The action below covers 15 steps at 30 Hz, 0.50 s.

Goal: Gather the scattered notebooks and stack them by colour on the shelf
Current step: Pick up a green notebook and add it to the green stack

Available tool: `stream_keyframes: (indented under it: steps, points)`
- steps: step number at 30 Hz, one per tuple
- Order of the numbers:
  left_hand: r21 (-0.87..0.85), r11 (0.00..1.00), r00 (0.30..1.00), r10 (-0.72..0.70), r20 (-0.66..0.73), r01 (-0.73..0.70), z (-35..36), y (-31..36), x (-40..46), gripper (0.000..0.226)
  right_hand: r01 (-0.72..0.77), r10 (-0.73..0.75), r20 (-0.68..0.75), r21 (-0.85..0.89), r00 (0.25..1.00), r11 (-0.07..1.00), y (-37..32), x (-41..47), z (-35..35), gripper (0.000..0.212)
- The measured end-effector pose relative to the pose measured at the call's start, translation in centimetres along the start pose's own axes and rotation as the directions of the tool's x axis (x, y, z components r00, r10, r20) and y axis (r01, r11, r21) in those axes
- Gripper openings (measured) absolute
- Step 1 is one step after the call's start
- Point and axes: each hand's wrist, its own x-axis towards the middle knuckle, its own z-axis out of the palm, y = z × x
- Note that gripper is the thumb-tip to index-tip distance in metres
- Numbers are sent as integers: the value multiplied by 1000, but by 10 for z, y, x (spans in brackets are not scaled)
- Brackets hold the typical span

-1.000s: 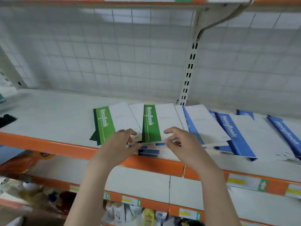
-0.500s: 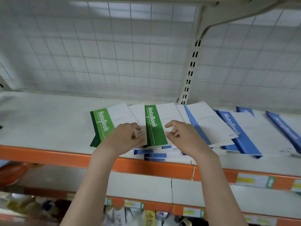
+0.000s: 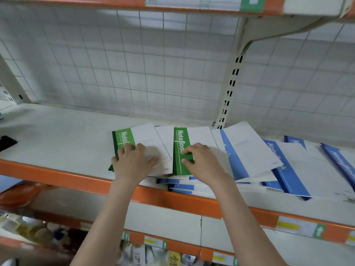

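- Resting on the left green notebook point(image 3: 132, 139), the left hand point(image 3: 132, 164) lay with knuckles up and fingers bent over the cover near its front edge; the thumb reached out to the right over the white part of the cover; whether the fingers gripped the book or only pressed on it could not be told.
- The right hand point(image 3: 201, 162) lay on the right green notebook point(image 3: 182, 150); its fingers were curled, their tips touching the green spine band; a real pinch could not be made out.
- Both green notebooks lay flat on the shelf point(image 3: 57, 135), side by side, the left one overlapping a white sheet between them; the right one sat on top of a heap of blue notebooks point(image 3: 178, 186) whose front edges poked out beneath it, just at the orange shelf lip point(image 3: 57, 177).
- To the right, more blue notebooks fanned out across the shelf; one point(image 3: 247, 150) lay just beside the right hand, another point(image 3: 284, 166) overlapped it further right, and a further one point(image 3: 338, 162) reached the frame's edge.
- Behind stood a white wire-grid back panel point(image 3: 134, 73) and a slotted upright point(image 3: 230, 89); a dark object point(image 3: 6, 143) lay at the far left of the shelf; blurred goods point(image 3: 38, 233) filled the lower shelf.
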Motion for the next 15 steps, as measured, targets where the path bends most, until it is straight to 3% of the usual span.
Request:
stream_keyframes:
  steps: [3,6,9,15]
  points:
    - [-27,987,987,-159,37,160,1,-1,1,104,3,-2,24,-29,1000,1000,0,4,0,26]
    - [-132,969,978,-205,34,208,1,-1,2,125,5,-3,43,-51,999,999,-1,10,-1,26]
    - [-78,984,985,-163,-62,159,0,1,5,122,10,-5,65,-81,998,997,-2,15,-1,28]
    - [-87,986,989,-147,-30,144,-1,15,14,113,-2,12,82,-121,997,993,-3,22,-3,45]
